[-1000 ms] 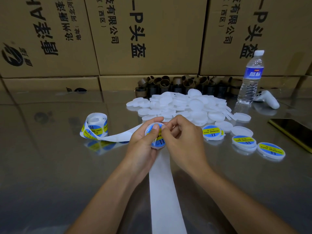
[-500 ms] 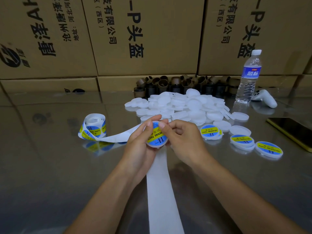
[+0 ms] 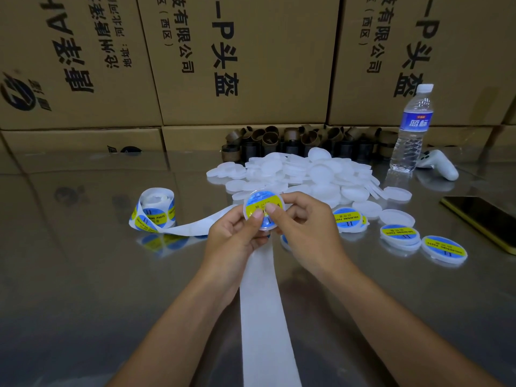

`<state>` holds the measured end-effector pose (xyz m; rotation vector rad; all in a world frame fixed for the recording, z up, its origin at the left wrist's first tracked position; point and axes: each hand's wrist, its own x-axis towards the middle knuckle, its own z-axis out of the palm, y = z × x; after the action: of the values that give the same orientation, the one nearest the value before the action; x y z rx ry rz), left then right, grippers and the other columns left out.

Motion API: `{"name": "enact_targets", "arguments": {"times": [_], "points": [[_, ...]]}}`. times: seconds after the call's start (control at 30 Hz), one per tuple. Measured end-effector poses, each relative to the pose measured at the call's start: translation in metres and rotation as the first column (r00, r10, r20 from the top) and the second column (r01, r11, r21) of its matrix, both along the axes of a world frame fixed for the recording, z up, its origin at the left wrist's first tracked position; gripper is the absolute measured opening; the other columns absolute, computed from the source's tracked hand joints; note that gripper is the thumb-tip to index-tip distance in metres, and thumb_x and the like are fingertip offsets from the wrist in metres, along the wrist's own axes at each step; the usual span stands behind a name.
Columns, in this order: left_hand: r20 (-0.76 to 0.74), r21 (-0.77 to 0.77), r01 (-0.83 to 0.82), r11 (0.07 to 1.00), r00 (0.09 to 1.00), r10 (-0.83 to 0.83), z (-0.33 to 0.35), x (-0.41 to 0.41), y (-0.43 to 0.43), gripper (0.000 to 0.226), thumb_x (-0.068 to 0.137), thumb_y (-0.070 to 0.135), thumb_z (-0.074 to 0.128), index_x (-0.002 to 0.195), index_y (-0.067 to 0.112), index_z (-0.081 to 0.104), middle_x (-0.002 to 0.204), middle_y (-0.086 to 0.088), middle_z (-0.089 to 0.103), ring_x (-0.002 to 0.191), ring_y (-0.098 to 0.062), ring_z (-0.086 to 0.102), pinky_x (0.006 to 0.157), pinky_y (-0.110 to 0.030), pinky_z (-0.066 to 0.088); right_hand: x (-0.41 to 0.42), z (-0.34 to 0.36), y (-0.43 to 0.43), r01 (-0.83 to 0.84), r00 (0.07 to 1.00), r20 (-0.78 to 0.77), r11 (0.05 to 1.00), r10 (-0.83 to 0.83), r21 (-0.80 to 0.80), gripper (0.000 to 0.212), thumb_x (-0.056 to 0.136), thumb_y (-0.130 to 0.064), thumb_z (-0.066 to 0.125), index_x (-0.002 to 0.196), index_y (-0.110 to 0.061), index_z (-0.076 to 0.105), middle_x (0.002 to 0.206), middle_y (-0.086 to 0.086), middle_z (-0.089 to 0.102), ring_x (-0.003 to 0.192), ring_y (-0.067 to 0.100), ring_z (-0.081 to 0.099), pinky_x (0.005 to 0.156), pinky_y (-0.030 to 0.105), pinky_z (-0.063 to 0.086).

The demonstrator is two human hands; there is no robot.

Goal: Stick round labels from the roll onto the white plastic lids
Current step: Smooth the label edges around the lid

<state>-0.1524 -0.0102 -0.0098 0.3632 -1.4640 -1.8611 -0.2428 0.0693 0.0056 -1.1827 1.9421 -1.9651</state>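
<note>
A white lid (image 3: 264,203) with a blue and yellow round label on it is held above the table between both hands. My left hand (image 3: 237,236) grips its left edge, thumb pressing on the label. My right hand (image 3: 301,230) grips its right edge, thumb beside the other thumb. The label roll (image 3: 155,209) stands at the left, and its bare white backing strip (image 3: 265,317) runs under my hands toward me. A heap of plain white lids (image 3: 301,174) lies behind my hands. Labelled lids (image 3: 347,219) (image 3: 444,248) lie to the right.
Cardboard boxes (image 3: 237,60) wall off the back. Brown tape cores (image 3: 279,142) line their foot. A water bottle (image 3: 413,129), a white controller (image 3: 438,163) and a dark phone (image 3: 485,219) sit at the right on the shiny metal table (image 3: 83,275).
The lid has turned face-up toward me and risen a little. Both thumbs have come onto the label, where before the fingers worked at its edge.
</note>
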Motion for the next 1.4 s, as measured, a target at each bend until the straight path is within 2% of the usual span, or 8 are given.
{"name": "enact_targets", "arguments": {"times": [0.17,0.4,0.63,0.83,1.0,1.13,1.3,1.4], "points": [[-0.037,-0.02,0.061,0.998,0.997,-0.062,0.0,-0.001,0.001,0.044,0.072,0.022,0.068,0.113,0.008,0.063,0.106,-0.012,0.072,0.097,-0.022,0.068,0.09,-0.035,0.053,0.001,0.0,-0.001,0.025,1.0,0.001,0.999,-0.025,-0.039,0.01,0.086,-0.025,0.067,0.08,-0.03,0.06,0.049,-0.005,0.058,0.06,0.02,0.064,0.064,0.031,0.051],[0.0,-0.075,0.043,0.996,0.999,-0.043,-0.003,-0.002,-0.001,0.038,0.069,0.022,0.069,0.107,0.018,0.065,0.104,-0.005,0.074,0.101,-0.021,0.068,0.082,-0.028,0.05,0.0,0.0,0.002,0.039,0.998,0.059,0.998,-0.037,-0.044,0.01,0.093,-0.026,0.058,0.085,-0.019,0.06,0.064,0.012,0.067,0.056,0.017,0.061,0.061,0.033,0.051],[0.016,-0.03,0.003,1.0,1.0,-0.003,-0.001,-0.002,-0.003,0.024,0.092,0.027,0.053,0.109,0.015,0.066,0.101,-0.008,0.073,0.09,-0.017,0.067,0.077,-0.027,0.052,-0.002,0.002,0.003,0.022,1.0,0.012,0.999,-0.022,-0.038,0.009,0.092,-0.025,0.059,0.083,-0.025,0.062,0.066,0.015,0.068,0.057,0.018,0.06,0.063,0.034,0.051],[-0.01,0.019,-0.02,1.0,1.0,0.02,0.0,-0.001,-0.004,0.019,0.097,0.021,0.051,0.103,0.018,0.068,0.092,-0.004,0.073,0.08,-0.012,0.068,0.066,-0.02,0.053,-0.005,0.002,0.004,-0.118,0.992,-0.034,0.993,0.119,0.017,0.025,0.086,-0.017,0.068,0.095,-0.039,0.059,0.059,-0.004,0.066,0.054,0.0,0.055,0.056,0.011,0.042],[-0.032,0.11,-0.091,0.99,0.995,0.095,0.0,-0.003,-0.007,0.018,0.096,0.017,0.052,0.106,0.019,0.066,0.085,-0.001,0.067,0.076,-0.013,0.065,0.067,-0.022,0.055,-0.028,0.0,0.005,0.146,0.988,0.056,0.989,-0.143,-0.037,0.022,0.089,-0.015,0.063,0.109,-0.022,0.057,0.058,-0.004,0.063,0.071,0.017,0.066,0.07,0.02,0.048],[-0.026,0.142,-0.139,0.98,0.989,0.144,0.001,-0.004,-0.009,0.017,0.096,0.011,0.051,0.1,0.016,0.066,0.077,0.001,0.066,0.072,-0.013,0.065,0.07,-0.024,0.056,-0.057,-0.01,0.014,0.475,0.875,0.001,0.861,-0.484,0.181,0.021,0.089,-0.019,0.06,0.11,-0.018,0.056,0.075,0.0,0.063,0.08,0.019,0.061,0.064,0.024,0.038],[-0.032,0.161,-0.141,0.977,0.989,0.148,0.002,-0.003,-0.009,0.019,0.095,0.003,0.049,0.097,0.012,0.065,0.071,0.002,0.065,0.068,-0.014,0.064,0.063,-0.021,0.055,-0.06,-0.022,0.017,0.578,0.816,-0.307,0.689,-0.49,0.438,0.025,0.088,-0.025,0.057,0.112,-0.018,0.061,0.104,0.01,0.064,0.103,0.028,0.053,0.075,0.031,0.037],[-0.029,0.162,-0.142,0.977,0.989,0.148,0.003,-0.002,-0.009,0.019,0.094,0.001,0.049,0.097,0.011,0.064,0.07,0.001,0.065,0.069,-0.015,0.063,0.061,-0.02,0.055,-0.061,-0.022,0.02,0.703,0.712,-0.505,0.508,-0.489,0.499,0.027,0.09,-0.029,0.053,0.11,-0.013,0.062,0.113,0.013,0.058,0.113,0.032,0.043,0.085,0.038,0.037]]}}
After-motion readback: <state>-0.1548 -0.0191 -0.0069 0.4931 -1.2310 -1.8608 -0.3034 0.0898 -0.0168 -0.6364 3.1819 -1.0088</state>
